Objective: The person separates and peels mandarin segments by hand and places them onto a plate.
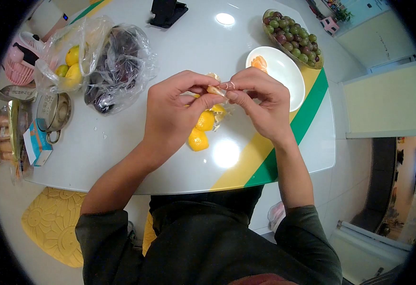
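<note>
Above the middle of the table, my left hand (174, 111) is closed on a mandarin segment (216, 90) between thumb and fingertips. My right hand (261, 102) pinches the other end of that segment, and bits of white pith cling to its index finger. Below the hands, pieces of yellow-orange peel (198, 139) lie on the table, some with their white inner side showing. Just beyond my right hand is a white bowl (285, 76) with a few peeled mandarin segments (259, 63) at its left side, partly covered by the hand.
A basket of grapes (293, 38) stands at the far right. On the left are a plastic bag with yellow fruit (74, 64), a bag of dark fruit (120, 71), a glass cup (56, 111) and a blue-white box (38, 142). A black stand (168, 13) is at the back.
</note>
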`<state>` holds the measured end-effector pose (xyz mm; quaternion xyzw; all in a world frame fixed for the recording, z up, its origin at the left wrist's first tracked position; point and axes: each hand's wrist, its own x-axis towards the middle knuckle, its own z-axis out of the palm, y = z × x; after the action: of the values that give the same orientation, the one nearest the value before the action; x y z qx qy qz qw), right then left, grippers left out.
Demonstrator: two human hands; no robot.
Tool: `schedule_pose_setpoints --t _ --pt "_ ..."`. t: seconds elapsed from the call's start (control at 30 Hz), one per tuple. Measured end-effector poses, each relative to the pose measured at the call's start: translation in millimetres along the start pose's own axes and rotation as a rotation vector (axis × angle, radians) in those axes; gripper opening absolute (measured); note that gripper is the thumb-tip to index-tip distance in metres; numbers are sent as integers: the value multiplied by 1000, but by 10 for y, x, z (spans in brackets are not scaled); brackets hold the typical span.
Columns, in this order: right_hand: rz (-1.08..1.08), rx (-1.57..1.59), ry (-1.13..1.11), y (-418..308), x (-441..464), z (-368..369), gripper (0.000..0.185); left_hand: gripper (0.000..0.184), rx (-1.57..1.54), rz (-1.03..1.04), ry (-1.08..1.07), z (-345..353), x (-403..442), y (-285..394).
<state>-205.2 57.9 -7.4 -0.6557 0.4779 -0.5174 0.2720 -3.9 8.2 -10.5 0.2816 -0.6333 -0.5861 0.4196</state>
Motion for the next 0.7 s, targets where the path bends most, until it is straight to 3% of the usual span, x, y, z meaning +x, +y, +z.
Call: schedule_pose_setpoints --t 0.13,0.53,0.7 --pt "23 10 0 -43 2 13 13 27 200 43 -8 -8 -4 36" --pt "91 -54 -54 -81 -6 52 8 17 409 251 39 12 4 23" --pt "169 41 -33 -15 -20 53 8 19 390 167 38 13 -15 49"
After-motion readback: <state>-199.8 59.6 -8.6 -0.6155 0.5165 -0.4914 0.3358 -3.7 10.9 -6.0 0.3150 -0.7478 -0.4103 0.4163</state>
